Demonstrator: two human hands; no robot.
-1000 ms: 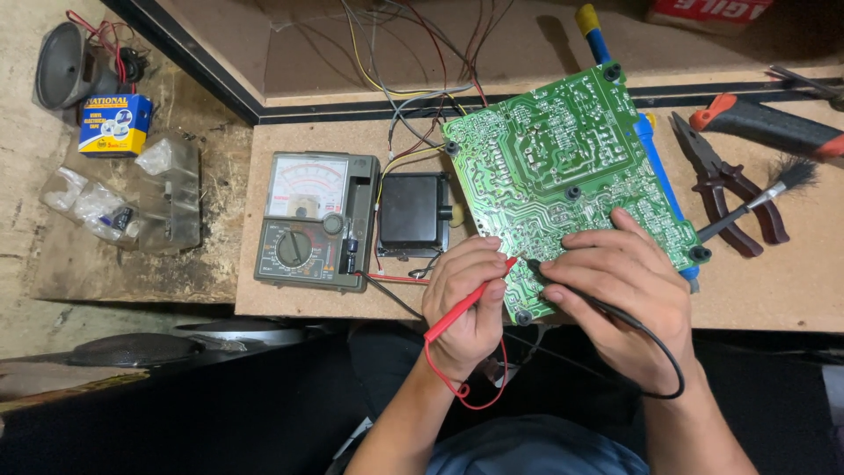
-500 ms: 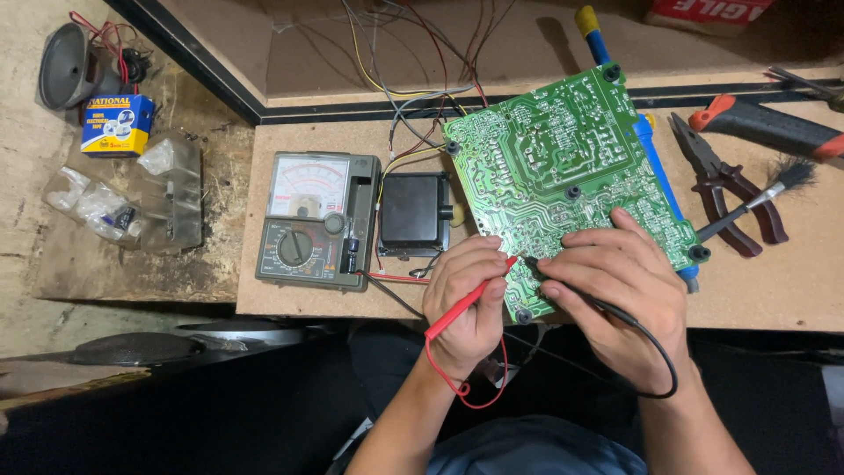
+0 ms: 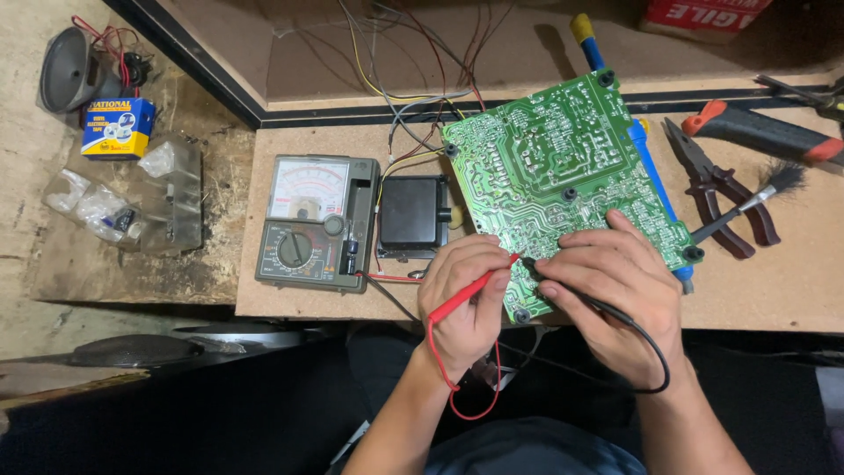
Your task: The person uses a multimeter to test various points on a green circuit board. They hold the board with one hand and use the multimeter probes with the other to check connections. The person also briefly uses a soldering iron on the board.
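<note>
Two probes on the solder side of a green circuit board (image 3: 563, 176).

The left hand (image 3: 464, 303) pinches the red probe (image 3: 470, 288) between closed fingers; the right hand (image 3: 615, 295) is closed likewise on the black probe (image 3: 563, 283). Both tips meet the board's near edge, close together. The board lies solder side up on the wooden bench (image 3: 774, 290), tilted, its long axis running from the near left corner to the far right; the red probe points up and right, the black one up and left. The analog multimeter (image 3: 316, 222) sits left of the board, beside a black transformer block (image 3: 413, 214); pliers (image 3: 721, 189) and a small brush (image 3: 747, 207) lie to the right. Good practice, as a judgement: hold each tip steady on a single pad, avoid bridging neighbouring tracks, and glance at the needle without shifting either hand.
</note>
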